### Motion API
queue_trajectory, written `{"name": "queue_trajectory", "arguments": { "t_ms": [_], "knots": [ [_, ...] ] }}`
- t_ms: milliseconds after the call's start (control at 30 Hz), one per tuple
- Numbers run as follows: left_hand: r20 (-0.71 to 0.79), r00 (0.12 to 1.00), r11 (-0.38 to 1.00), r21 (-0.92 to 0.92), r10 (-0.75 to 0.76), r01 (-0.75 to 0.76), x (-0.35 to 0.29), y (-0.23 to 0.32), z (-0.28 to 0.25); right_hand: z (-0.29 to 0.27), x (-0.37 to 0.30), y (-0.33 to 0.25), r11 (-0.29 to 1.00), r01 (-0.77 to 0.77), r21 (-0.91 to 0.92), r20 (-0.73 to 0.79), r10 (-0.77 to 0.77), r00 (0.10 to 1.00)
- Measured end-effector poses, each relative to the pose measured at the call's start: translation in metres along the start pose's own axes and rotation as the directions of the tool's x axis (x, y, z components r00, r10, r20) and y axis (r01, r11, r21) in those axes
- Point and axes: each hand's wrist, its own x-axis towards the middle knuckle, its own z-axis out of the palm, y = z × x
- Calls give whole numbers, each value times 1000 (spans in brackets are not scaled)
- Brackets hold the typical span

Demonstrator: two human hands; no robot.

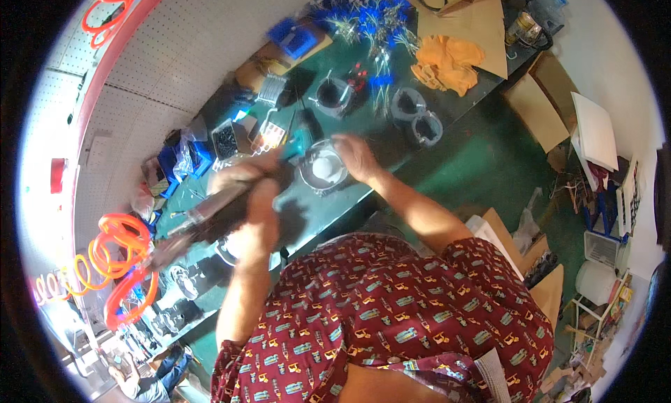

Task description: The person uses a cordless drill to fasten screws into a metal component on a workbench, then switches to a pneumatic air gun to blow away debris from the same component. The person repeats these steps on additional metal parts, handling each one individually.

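My left hand [260, 206] is wrapped round a long dark air tool [210, 214], smeared by motion. An orange coiled hose [115, 253] runs toward the tool's rear end. The tool's tip points at a round grey housing [314, 179] with a white dome [327, 168] in its middle; whether they touch is too blurred to tell. On the housing's right rim, my right hand [356, 158] grips with bent fingers. Just behind the housing lies a teal and black power tool [300, 139], partly hidden.
Several similar round housings [426, 128] stand along the green bench [377, 141]. Blue-ended wires [363, 15], an orange cloth [447, 64] and cardboard [493, 25] lie at the back. Blue bins [199, 158] line the pegboard wall. Another person [150, 382] is at lower left.
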Motion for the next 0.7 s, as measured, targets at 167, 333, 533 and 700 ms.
{"name": "queue_trajectory", "arguments": {
  "t_ms": [167,333,533,700],
  "knots": [
    [-16,998,997,-51,62,-63,21,32,-7,-6,0,5,983,99,-151,13,-98,995],
    [-156,979,971,180,-130,157,-26,16,-29,-17,2,-49,854,276,-442,103,-257,961],
    [-210,961,942,246,-180,230,-46,14,-42,-20,35,-83,513,841,-170,727,-511,459],
    [-353,905,956,81,-236,281,-57,13,-47,-5,50,-77,161,985,-59,947,-304,106]
  ]
}}
